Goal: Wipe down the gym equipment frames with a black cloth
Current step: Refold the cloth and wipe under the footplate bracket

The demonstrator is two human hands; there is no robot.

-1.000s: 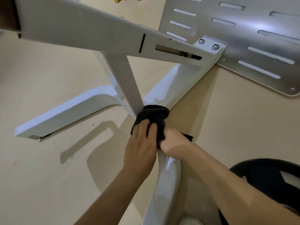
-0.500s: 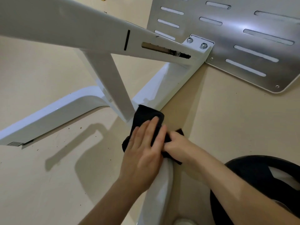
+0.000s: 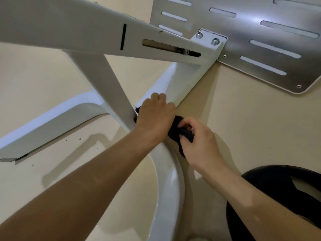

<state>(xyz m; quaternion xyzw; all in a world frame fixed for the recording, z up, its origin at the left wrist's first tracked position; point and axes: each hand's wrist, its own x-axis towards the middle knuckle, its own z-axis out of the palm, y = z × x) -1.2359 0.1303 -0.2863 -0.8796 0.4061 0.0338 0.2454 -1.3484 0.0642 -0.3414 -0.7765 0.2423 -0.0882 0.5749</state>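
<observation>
Pinching black cloth [image 3: 175, 130] (frame [image 3: 168, 180] edge)

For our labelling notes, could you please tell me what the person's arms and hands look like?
The left hand and right hand are bare: no gloves, rings or watch visible. The left forearm and right forearm are bare too, no sleeves in view.

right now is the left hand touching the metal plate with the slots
No, the left hand rests on the black cloth against the white frame, well apart from the slotted metal plate.
</observation>
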